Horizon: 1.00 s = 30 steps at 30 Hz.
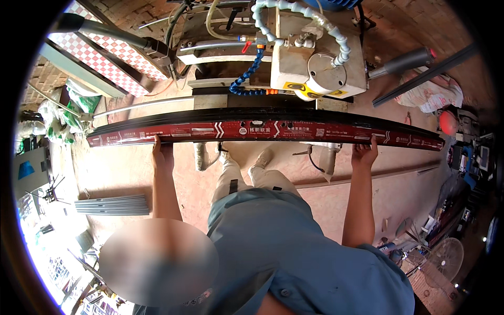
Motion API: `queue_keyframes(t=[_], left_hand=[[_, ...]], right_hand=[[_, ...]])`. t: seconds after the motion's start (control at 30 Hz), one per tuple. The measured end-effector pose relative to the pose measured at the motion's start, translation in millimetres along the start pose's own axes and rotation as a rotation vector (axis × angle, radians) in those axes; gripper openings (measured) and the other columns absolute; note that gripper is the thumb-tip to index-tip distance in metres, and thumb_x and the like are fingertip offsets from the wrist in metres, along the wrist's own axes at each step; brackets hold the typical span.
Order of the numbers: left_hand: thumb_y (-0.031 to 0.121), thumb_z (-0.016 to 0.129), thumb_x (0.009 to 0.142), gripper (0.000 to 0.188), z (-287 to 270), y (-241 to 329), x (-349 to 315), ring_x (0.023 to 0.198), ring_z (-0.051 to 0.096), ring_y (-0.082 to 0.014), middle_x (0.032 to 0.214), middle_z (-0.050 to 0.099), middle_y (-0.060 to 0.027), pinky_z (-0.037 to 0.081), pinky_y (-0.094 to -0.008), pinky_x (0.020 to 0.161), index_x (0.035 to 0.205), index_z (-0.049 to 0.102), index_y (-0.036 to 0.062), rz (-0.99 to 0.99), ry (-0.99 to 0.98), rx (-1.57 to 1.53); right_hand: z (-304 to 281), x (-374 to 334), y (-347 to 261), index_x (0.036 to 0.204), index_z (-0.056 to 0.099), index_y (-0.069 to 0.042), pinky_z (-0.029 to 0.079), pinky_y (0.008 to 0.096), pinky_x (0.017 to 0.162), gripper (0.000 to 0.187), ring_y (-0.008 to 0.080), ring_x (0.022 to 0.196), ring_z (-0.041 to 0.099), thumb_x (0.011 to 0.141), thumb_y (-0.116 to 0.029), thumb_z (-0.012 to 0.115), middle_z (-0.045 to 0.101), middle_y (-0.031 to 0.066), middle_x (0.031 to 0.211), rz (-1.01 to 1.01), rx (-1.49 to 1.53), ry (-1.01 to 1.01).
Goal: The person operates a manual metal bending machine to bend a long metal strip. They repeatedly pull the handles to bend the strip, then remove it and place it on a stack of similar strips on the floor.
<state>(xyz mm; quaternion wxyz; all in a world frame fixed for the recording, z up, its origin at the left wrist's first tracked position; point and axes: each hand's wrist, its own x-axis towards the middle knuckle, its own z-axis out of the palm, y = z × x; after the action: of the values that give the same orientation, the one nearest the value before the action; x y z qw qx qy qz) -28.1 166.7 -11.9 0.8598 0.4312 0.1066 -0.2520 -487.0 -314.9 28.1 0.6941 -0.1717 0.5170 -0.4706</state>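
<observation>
Red-filmed bar (265, 128) lay crosswise, its long axis running left to right.
In the head view, left hand (164, 152) and right hand (364, 154) were clamped on its near edge, neither nearer, the white machine (290, 65) beyond.

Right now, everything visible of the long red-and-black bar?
The long red-and-black bar looks metallic: black side ridged lengthwise, red side printed in white, dark marks near centre. It spans left to right in front of the white boxy machine head; contact unclear. The left grip and right grip hold its near edge.
</observation>
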Motion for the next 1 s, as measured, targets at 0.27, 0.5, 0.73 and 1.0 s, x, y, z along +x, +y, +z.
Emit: queue_keyframes(t=[0.27, 0.5, 0.73, 1.0], left_hand=[[0.025, 0.050, 0.101, 0.039, -8.7, 19.0, -46.7, 0.125, 0.049, -0.0230, 0.131, 0.054, -0.0103, 0.035, -0.0399, 0.112, 0.131, 0.048, 0.0010, 0.041, 0.028, 0.000], [0.028, 0.055, 0.099, 0.038, -38.0, 39.2, -56.5, 0.118, 0.054, -0.0200, 0.124, 0.059, -0.0080, 0.039, -0.0364, 0.107, 0.127, 0.052, 0.0024, 0.041, 0.085, -0.010], [0.029, 0.054, 0.099, 0.039, -95.0, 45.2, -30.5, 0.118, 0.053, -0.0205, 0.123, 0.058, -0.0081, 0.040, -0.0361, 0.108, 0.128, 0.052, 0.0031, -0.017, 0.118, -0.038], [0.032, 0.051, 0.100, 0.035, -161.0, 13.1, 26.9, 0.108, 0.061, -0.0229, 0.115, 0.063, -0.0098, 0.048, -0.0377, 0.100, 0.121, 0.055, 0.0046, -0.203, 0.234, -0.101]], right_hand=[[-5.8, -45.9, -4.4, 0.126, 0.050, -0.003, 0.038, 0.0403, 0.105, 0.052, 0.0234, 0.115, 0.051, 0.087, -0.033, 0.067, 0.055, 0.0107, 0.122, -0.059, -0.032, -0.014], [-0.4, -97.0, -0.5, 0.128, 0.048, 0.000, 0.037, 0.0403, 0.108, 0.053, 0.0241, 0.116, 0.049, 0.090, -0.033, 0.064, 0.053, 0.0126, 0.120, -0.074, -0.071, -0.049], [24.5, -165.2, 5.0, 0.127, 0.049, -0.001, 0.038, 0.0388, 0.107, 0.047, 0.0247, 0.114, 0.051, 0.093, -0.032, 0.060, 0.055, 0.0129, 0.120, -0.146, -0.178, -0.035], [64.7, -223.0, 19.1, 0.127, 0.052, -0.001, 0.038, 0.0354, 0.105, 0.042, 0.0220, 0.113, 0.053, 0.096, -0.030, 0.058, 0.058, 0.0122, 0.120, -0.217, -0.342, -0.124]])
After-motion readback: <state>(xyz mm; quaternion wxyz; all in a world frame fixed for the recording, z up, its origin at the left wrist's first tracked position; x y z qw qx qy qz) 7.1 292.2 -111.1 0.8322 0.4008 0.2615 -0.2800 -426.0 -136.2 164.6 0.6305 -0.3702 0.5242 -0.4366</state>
